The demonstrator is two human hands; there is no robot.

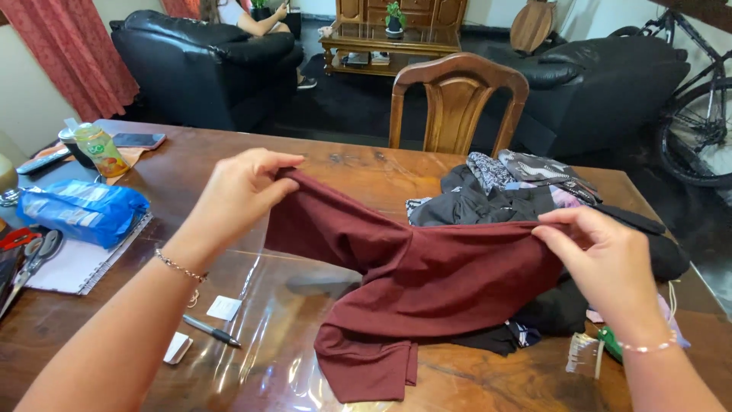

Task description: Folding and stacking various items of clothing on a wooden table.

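A pile of dark clothes lies behind the maroon garment.

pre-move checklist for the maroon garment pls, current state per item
1. Left hand grips the maroon garment at its upper edge: ok.
2. Right hand pinches the opposite edge: ok.
3. Garment stretched between both hands: ok, though its lower part hangs onto the table.
4. Garment free of the pile of dark clothes: cannot tell, they overlap at the right.
5. Table in front free of loose items: not ok, a pen and white tags lie on the clear plastic sheet.
6. Scissors away from the fabric: ok, at the far left.
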